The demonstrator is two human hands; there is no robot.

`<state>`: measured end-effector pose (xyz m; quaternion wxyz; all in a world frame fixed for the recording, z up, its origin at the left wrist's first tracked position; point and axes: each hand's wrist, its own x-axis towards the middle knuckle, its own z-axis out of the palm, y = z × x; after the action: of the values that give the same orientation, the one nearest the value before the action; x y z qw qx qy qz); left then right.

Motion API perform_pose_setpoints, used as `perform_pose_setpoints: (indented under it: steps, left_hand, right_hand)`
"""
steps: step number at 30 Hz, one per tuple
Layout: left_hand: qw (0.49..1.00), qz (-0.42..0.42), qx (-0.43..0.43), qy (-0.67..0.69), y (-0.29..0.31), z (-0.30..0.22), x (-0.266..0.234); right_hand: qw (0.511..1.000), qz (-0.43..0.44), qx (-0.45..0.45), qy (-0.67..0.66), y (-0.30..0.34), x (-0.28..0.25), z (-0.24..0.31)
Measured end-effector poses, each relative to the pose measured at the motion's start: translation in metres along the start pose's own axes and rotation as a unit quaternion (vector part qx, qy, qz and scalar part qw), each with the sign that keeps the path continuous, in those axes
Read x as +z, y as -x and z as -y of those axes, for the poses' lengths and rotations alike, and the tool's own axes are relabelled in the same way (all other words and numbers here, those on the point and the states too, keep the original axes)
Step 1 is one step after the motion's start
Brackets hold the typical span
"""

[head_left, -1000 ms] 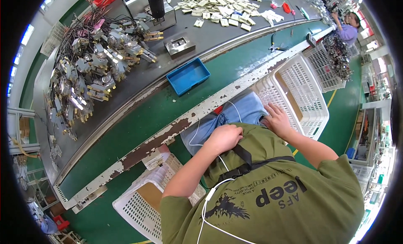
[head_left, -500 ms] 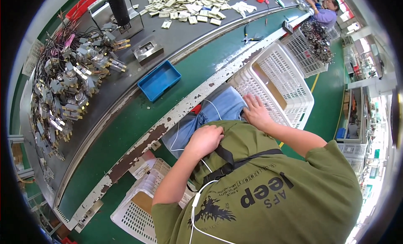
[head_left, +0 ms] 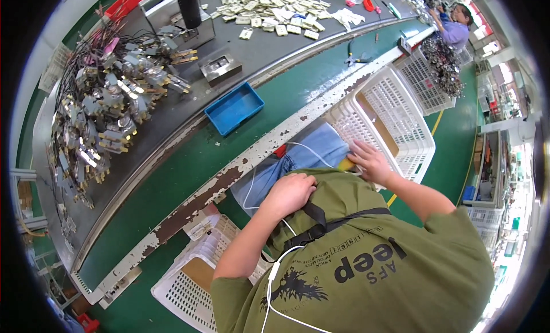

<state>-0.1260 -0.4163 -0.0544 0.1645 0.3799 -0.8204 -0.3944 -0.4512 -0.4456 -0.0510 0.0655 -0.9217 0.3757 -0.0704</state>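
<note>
While the left hand (head_left: 292, 194) is resting on the front of the olive shirt (head_left: 366, 241), its fingers are curling in narrowly; whether they are gripping anything, I cannot tell. Near the shirt's hem, the right hand (head_left: 371, 163) is lying beside the jeans (head_left: 312, 152), fingers extended and slightly apart. Just by its fingertips a small yellow thing (head_left: 345, 164) is showing over the jeans; whether the hand is holding it, I cannot tell. Beyond the lap, a blue tray (head_left: 235, 106) is sitting on the green surface (head_left: 143, 201). Farther back, a metal block (head_left: 220, 68) is standing near a heap of wired metal parts (head_left: 109, 109).
</note>
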Motion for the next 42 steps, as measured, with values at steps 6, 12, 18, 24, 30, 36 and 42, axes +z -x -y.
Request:
perform_pose_setpoints:
  steps: [6, 12, 18, 24, 30, 36, 42]
  left_hand:
    - [0.997, 0.034, -0.014, 0.067, 0.004, 0.000, -0.024]
    - [0.991, -0.019, 0.020, 0.132, 0.016, 0.005, -0.055]
    - [0.984, -0.074, -0.010, 0.159, 0.053, 0.000, -0.079]
    - [0.915, -0.170, -0.005, 0.366, 0.090, -0.016, -0.073]
    - [0.570, -0.600, 0.206, 0.522, 0.105, -0.057, -0.069]
    - [0.516, -0.829, 0.092, 0.196, 0.278, -0.032, -0.107]
    - [0.588, -0.706, -0.395, -0.001, 0.309, -0.075, -0.140]
  right_hand:
    - [0.980, -0.026, 0.092, -0.176, 0.011, -0.054, 0.032]
    - [0.963, -0.092, 0.160, -0.195, -0.012, -0.098, 0.028]
    - [0.825, -0.111, 0.283, -0.476, -0.091, -0.146, 0.070]
    - [0.623, -0.160, 0.222, -0.733, -0.168, -0.144, 0.138]
    - [0.468, 0.017, 0.140, -0.873, -0.215, -0.112, 0.226]
    - [0.672, 0.377, -0.073, -0.633, -0.207, -0.069, 0.204]
    - [0.699, 0.359, -0.070, -0.614, -0.214, -0.084, 0.151]
